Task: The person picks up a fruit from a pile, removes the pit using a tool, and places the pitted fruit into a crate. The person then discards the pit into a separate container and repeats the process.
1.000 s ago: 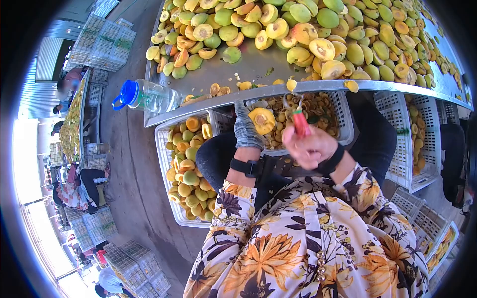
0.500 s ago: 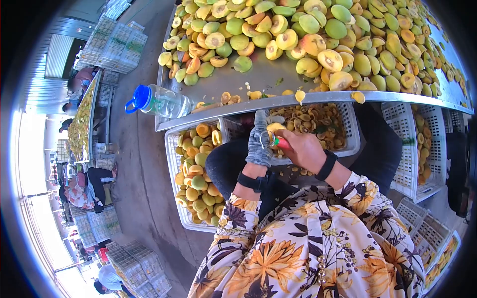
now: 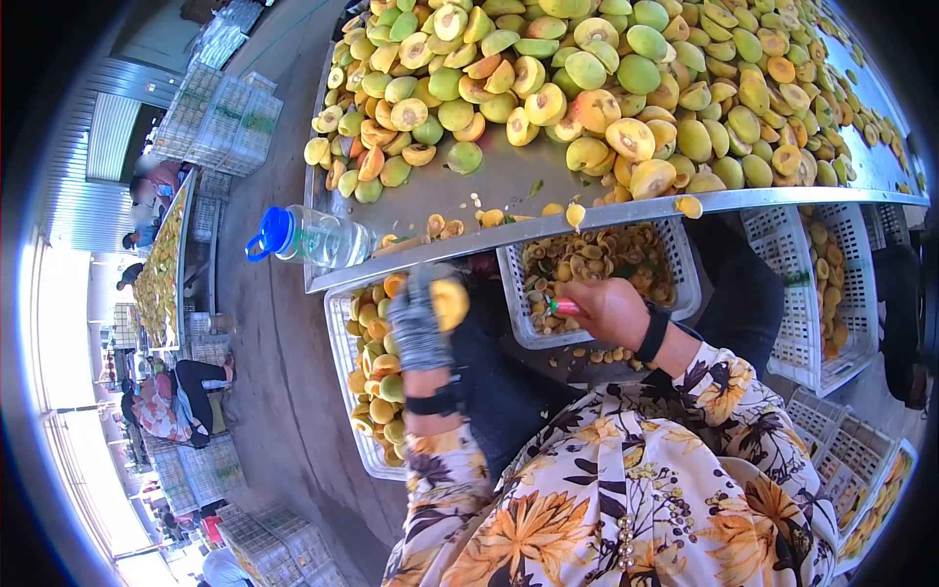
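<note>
My left hand (image 3: 421, 323), in a grey knit glove and smeared a little by motion, is above the crate of fruit halves (image 3: 337, 342) on the left. It holds a yellow fruit half (image 3: 449, 304), perhaps peach, cut face showing. Bare and closed, my right hand (image 3: 608, 311) grips a small tool with a red and green handle (image 3: 565, 307); its working end is hard to make out. Below that hand stands a white crate (image 3: 523, 333) with thin yellow-brown trimmings (image 3: 587, 256) in it.
A metal table (image 3: 430, 201) bears a big heap of fruit halves (image 3: 548, 98). At its left corner lies a water bottle (image 3: 318, 238) with a blue cap. More white crates (image 3: 846, 293) stand on the right. Other people (image 3: 166, 401) are far left, near stacked crates (image 3: 220, 117).
My hands have parted. The left carried the fruit half leftward over the left crate, while the right stayed near the trimmings crate with the red-handled tool, a little lower.
</note>
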Demonstrator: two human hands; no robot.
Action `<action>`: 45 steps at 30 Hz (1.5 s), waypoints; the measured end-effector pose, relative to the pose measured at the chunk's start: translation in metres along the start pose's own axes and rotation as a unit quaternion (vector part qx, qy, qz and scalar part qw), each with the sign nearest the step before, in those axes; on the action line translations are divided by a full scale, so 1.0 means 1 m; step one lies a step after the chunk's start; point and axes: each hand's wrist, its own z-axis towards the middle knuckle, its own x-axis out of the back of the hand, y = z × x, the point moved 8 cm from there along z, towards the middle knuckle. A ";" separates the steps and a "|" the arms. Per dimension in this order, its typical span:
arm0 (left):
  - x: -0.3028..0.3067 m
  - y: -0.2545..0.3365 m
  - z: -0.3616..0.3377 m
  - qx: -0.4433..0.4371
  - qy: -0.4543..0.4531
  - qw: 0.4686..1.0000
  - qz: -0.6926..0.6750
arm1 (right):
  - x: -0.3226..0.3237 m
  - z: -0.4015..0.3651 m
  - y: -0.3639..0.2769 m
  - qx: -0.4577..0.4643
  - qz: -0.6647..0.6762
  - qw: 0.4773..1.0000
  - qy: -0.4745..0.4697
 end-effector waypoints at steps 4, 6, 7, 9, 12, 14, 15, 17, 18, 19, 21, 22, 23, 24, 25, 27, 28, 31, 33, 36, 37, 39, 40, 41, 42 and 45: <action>0.070 0.043 0.027 -0.021 0.067 0.860 0.505 | -0.007 -0.022 0.049 -0.077 -0.103 0.992 -0.008; 0.074 0.045 0.050 -0.054 0.070 0.827 0.556 | -0.009 -0.032 0.063 -0.091 -0.190 0.977 -0.012; 0.054 0.054 0.065 -0.088 0.039 0.843 0.529 | -0.011 -0.034 0.064 -0.090 -0.191 0.977 -0.012; 0.006 0.062 0.100 -0.132 -0.016 0.847 0.515 | -0.016 -0.039 0.067 -0.096 -0.098 0.990 -0.023; -0.086 0.053 0.153 -0.244 -0.140 0.818 0.501 | -0.010 -0.041 0.058 -0.091 -0.040 0.995 -0.010; -0.127 0.011 0.190 -0.155 -0.197 0.782 0.570 | -0.005 -0.044 0.054 -0.110 -0.028 0.994 -0.002; -0.146 0.000 0.190 -0.113 -0.227 0.760 0.598 | 0.000 -0.046 0.052 -0.128 -0.008 0.992 0.003; -0.156 0.001 0.190 -0.113 -0.153 0.762 0.620 | 0.008 -0.051 0.051 -0.149 0.011 0.989 0.009; -0.158 0.000 0.190 -0.114 -0.155 0.762 0.619 | 0.011 -0.054 0.052 -0.160 0.033 0.986 0.019; -0.160 0.003 0.186 -0.112 -0.176 0.770 0.603 | 0.013 -0.058 0.053 -0.171 0.057 0.983 0.029; -0.155 0.005 0.175 -0.105 -0.198 0.776 0.590 | 0.018 -0.056 0.051 -0.165 0.056 0.984 0.042; -0.144 0.016 0.159 -0.005 -0.208 0.865 0.456 | 0.024 -0.051 0.049 -0.161 0.084 0.981 0.062; -0.134 0.017 0.142 0.097 -0.211 0.923 0.307 | 0.032 -0.045 0.045 -0.158 0.113 0.977 0.083; -0.134 0.018 0.125 0.116 -0.270 0.947 0.133 | 0.045 -0.036 0.038 -0.166 0.124 0.973 0.101; -0.131 0.022 0.105 0.133 -0.317 0.938 -0.047 | 0.052 -0.026 0.033 -0.157 0.145 0.968 0.130; -0.126 0.035 0.056 0.207 -0.331 0.910 -0.141 | 0.058 -0.005 0.024 -0.139 0.161 0.967 0.139; -0.119 0.040 0.035 0.231 -0.257 0.930 -0.126 | 0.062 0.005 0.015 -0.108 0.168 0.968 0.155; -0.119 0.019 0.001 0.286 -0.356 0.887 -0.075 | 0.058 0.024 -0.002 -0.077 0.211 0.964 0.140; -0.120 0.017 -0.013 0.272 -0.368 0.888 0.036 | 0.049 0.028 -0.010 -0.074 0.244 0.961 0.110; -0.123 0.000 -0.013 0.201 -0.239 0.949 -0.036 | 0.038 0.026 -0.004 -0.113 0.294 0.935 0.160; -0.130 0.002 -0.023 0.201 -0.240 0.949 -0.037 | 0.039 0.025 -0.006 -0.113 0.293 0.936 0.160; -0.133 0.029 -0.034 0.078 -0.165 0.972 -0.148 | 0.014 0.018 0.005 -0.246 0.569 0.777 0.109; -0.135 0.027 -0.040 0.030 -0.135 0.966 -0.218 | 0.007 0.017 0.002 -0.246 0.666 0.697 0.099; -0.130 0.012 -0.037 0.032 -0.135 0.966 -0.219 | 0.004 0.017 0.001 -0.247 0.665 0.697 0.099; -0.148 -0.002 -0.043 0.093 -0.307 0.878 -0.357 | -0.010 0.014 -0.001 -0.284 0.726 0.621 0.084; -0.159 -0.012 -0.052 0.201 -0.366 0.802 -0.427 | -0.036 0.008 -0.005 -0.326 0.751 0.572 0.038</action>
